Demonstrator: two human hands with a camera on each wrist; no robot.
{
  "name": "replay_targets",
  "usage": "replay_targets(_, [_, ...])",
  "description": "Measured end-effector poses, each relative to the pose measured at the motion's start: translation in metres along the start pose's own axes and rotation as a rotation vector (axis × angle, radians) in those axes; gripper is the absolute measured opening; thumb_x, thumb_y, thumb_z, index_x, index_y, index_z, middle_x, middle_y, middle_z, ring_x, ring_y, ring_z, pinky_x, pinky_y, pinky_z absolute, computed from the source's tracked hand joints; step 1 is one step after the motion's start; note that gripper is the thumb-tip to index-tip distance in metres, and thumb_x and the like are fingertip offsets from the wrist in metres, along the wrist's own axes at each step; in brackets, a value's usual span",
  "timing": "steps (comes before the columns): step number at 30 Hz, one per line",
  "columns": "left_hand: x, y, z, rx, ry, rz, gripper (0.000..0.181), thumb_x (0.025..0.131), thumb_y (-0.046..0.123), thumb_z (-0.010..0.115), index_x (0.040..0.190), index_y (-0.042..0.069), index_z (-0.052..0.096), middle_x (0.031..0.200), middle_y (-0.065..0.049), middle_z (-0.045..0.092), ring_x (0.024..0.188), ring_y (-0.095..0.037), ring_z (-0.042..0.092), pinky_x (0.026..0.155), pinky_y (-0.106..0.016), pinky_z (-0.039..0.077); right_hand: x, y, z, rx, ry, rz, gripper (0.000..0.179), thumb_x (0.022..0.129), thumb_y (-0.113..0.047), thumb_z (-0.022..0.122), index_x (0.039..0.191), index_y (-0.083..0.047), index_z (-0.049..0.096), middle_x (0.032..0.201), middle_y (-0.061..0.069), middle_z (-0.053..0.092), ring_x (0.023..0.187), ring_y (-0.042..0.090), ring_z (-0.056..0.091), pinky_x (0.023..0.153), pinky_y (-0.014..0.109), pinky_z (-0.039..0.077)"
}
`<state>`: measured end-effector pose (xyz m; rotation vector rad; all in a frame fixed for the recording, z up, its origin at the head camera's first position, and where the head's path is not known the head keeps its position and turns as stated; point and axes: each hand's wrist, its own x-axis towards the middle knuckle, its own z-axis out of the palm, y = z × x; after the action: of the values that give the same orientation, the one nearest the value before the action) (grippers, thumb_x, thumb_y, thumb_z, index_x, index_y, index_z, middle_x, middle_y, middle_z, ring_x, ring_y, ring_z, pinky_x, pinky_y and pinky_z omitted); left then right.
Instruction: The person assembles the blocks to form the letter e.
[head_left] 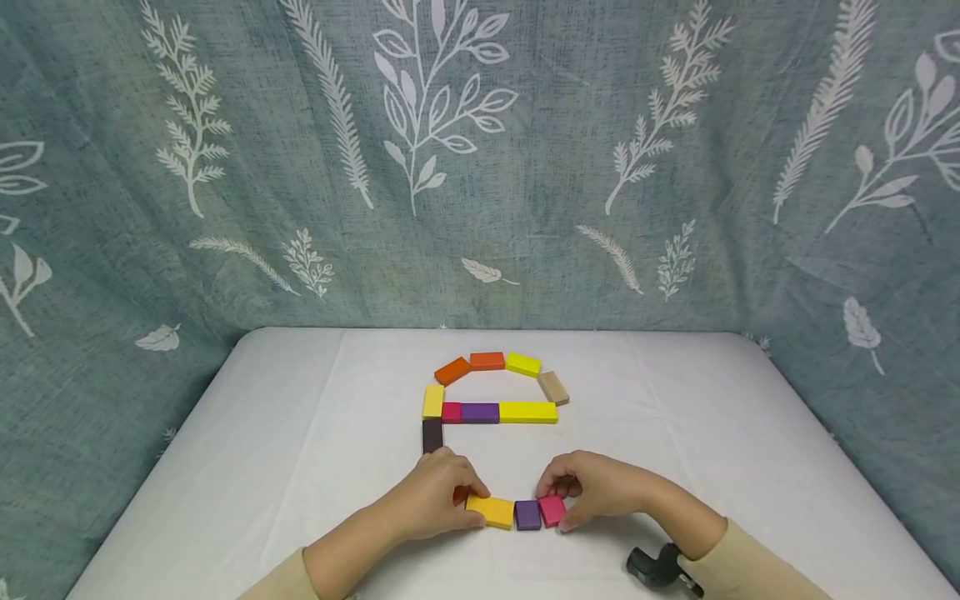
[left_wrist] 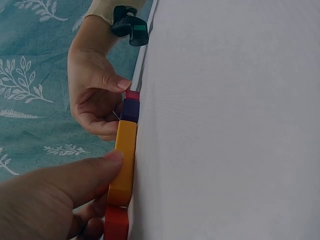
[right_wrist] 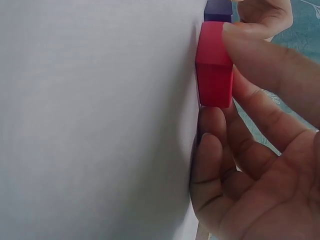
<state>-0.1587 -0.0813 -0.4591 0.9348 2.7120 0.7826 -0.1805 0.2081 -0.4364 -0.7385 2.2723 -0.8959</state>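
My left hand (head_left: 429,498) pinches an orange-yellow wooden block (head_left: 491,512) between thumb and fingers. A red-orange block (left_wrist: 116,222) touches its near end in the left wrist view, mostly covered by that hand in the head view. To the right of the yellow block stands a small purple block (head_left: 528,515). My right hand (head_left: 609,487) holds a pinkish-red block (head_left: 552,511) by its edges, beside the purple one and slightly tilted. Together these blocks form a row near the table's front. A black block (head_left: 432,435) lies just beyond the left hand, partly hidden by it.
Farther back, an arch runs through orange (head_left: 487,361), lime-yellow (head_left: 523,364) and tan (head_left: 554,388) blocks. Below it lies a straight row with a long yellow block (head_left: 528,412). A black device (head_left: 654,567) is at the right wrist. Patterned curtain (head_left: 555,167) surrounds the white table (head_left: 675,417).
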Motion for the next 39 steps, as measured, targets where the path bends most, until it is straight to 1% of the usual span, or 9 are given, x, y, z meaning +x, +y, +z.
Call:
replay_targets(5, [-0.001,0.000,0.000,-0.003,-0.001,-0.003,0.024,0.081,0.039,0.084,0.102,0.029,0.078,0.096,0.023,0.063,0.095,-0.005,0.046,0.086,-0.029,0.039,-0.002,-0.001,-0.001,-0.004,-0.002,-0.004,0.035,0.076,-0.013,0.088,0.104,-0.022,0.071,0.101,-0.010,0.065,0.094,0.016,0.059,0.089,0.027,0.051])
replay_targets(9, [-0.001,0.000,0.001,-0.007,-0.002,-0.004,0.024,0.082,0.039,0.083,0.102,0.029,0.077,0.097,0.023,0.063,0.096,-0.006,0.046,0.086,-0.030,0.039,-0.006,0.002,-0.006,-0.009,0.011,-0.029,0.033,0.078,-0.014,0.086,0.107,-0.021,0.071,0.105,-0.009,0.065,0.098,0.015,0.060,0.090,0.027,0.051])
replay_targets(14, [-0.001,-0.001,0.001,-0.006,0.001,0.007,0.023,0.082,0.039,0.083,0.102,0.030,0.077,0.098,0.023,0.063,0.097,-0.006,0.046,0.087,-0.031,0.039,-0.015,0.003,-0.017,-0.024,0.052,-0.045,0.030,0.081,-0.015,0.083,0.109,-0.018,0.072,0.108,-0.003,0.065,0.101,0.021,0.060,0.090,0.033,0.052])
replay_targets(18, [-0.001,-0.002,0.001,-0.011,-0.002,0.007,0.023,0.082,0.039,0.082,0.103,0.030,0.076,0.098,0.023,0.063,0.097,-0.007,0.046,0.087,-0.031,0.039,-0.022,0.003,-0.023,-0.022,0.065,-0.052,0.030,0.082,-0.014,0.082,0.110,-0.016,0.071,0.111,0.000,0.066,0.101,0.025,0.059,0.091,0.036,0.051])
replay_targets(28, [-0.001,-0.003,-0.001,-0.020,-0.005,0.016,0.026,0.083,0.039,0.080,0.107,0.031,0.075,0.099,0.022,0.063,0.097,-0.007,0.045,0.086,-0.030,0.040,-0.039,0.014,-0.040,0.004,0.111,-0.081,0.031,0.085,-0.018,0.081,0.113,-0.011,0.069,0.115,0.006,0.066,0.106,0.032,0.059,0.092,0.034,0.051])
replay_targets(31, [-0.001,-0.004,-0.001,-0.023,-0.002,0.019,0.027,0.085,0.041,0.078,0.109,0.030,0.075,0.101,0.021,0.063,0.099,-0.006,0.046,0.088,-0.030,0.041,-0.046,0.019,-0.045,-0.005,0.153,-0.104,0.030,0.088,-0.021,0.078,0.114,-0.009,0.069,0.115,0.009,0.066,0.107,0.033,0.060,0.092,0.034,0.051])
replay_targets(33, [-0.002,-0.004,-0.002,-0.024,0.007,0.020,0.028,0.087,0.043,0.076,0.110,0.029,0.074,0.103,0.021,0.063,0.101,-0.007,0.047,0.089,-0.031,0.042,-0.050,0.021,-0.050,-0.009,0.197,-0.096,0.030,0.091,-0.024,0.076,0.116,-0.008,0.068,0.115,0.010,0.066,0.107,0.033,0.059,0.091,0.033,0.051])
replay_targets(36, [-0.004,-0.005,-0.005,-0.028,0.031,0.018,0.027,0.089,0.042,0.074,0.112,0.027,0.074,0.106,0.019,0.063,0.104,-0.008,0.048,0.092,-0.033,0.043,-0.058,0.024,-0.058,-0.026,0.290,-0.061,0.031,0.093,-0.026,0.073,0.116,-0.007,0.068,0.115,0.010,0.066,0.106,0.031,0.059,0.090,0.031,0.051])
replay_targets(39, [-0.008,-0.007,-0.012,-0.014,0.078,0.024,0.026,0.091,0.039,0.072,0.113,0.026,0.074,0.109,0.016,0.063,0.107,-0.009,0.048,0.096,-0.037,0.042,-0.066,0.024,-0.065,-0.059,0.405,-0.020,0.029,0.094,-0.028,0.072,0.115,-0.008,0.069,0.113,0.006,0.066,0.103,0.025,0.061,0.088,0.030,0.052])
